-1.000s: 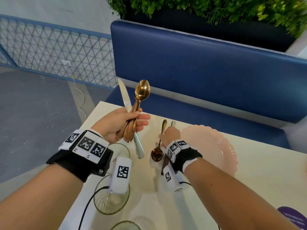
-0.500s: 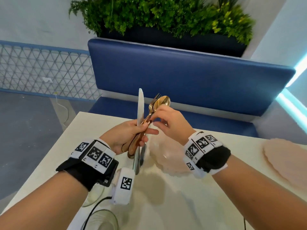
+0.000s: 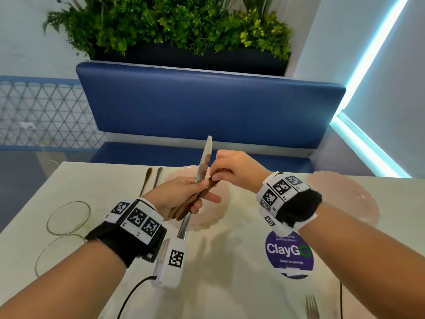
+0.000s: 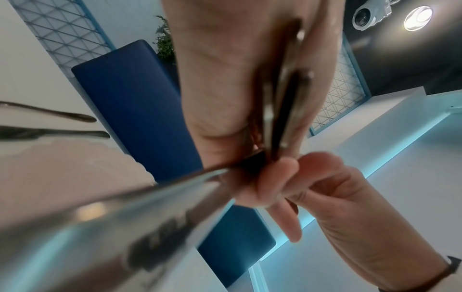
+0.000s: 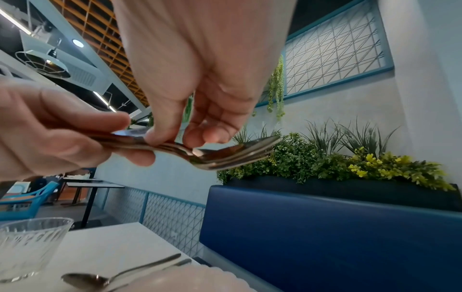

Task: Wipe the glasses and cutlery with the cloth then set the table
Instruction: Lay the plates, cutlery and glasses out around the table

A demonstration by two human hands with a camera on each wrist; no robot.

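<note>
My left hand (image 3: 195, 194) grips a bundle above a pink plate (image 3: 213, 217): a silver knife (image 3: 203, 162) pointing up and away, plus copper cutlery (image 3: 190, 206). My right hand (image 3: 218, 177) pinches the copper pieces just beyond the left fingers. In the right wrist view, thumb and fingers (image 5: 160, 136) pinch a copper spoon and fork (image 5: 237, 152), whose heads jut right. The knife handle (image 4: 125, 207) fills the left wrist view. Two copper pieces (image 3: 151, 180) lie left of the plate. No cloth is in view.
Two clear glasses (image 3: 67, 217) stand on the white table (image 3: 230, 291) at the left. A second pink plate (image 3: 349, 199) lies at the right, a purple ClayGo sticker (image 3: 289, 252) in front of it, a fork (image 3: 311, 305) near the front edge. A blue bench (image 3: 207, 107) lies beyond.
My right hand left the cutlery laid beside the plate and came up to the bundle in my left hand, then slid lower to pinch the copper spoon and fork.
</note>
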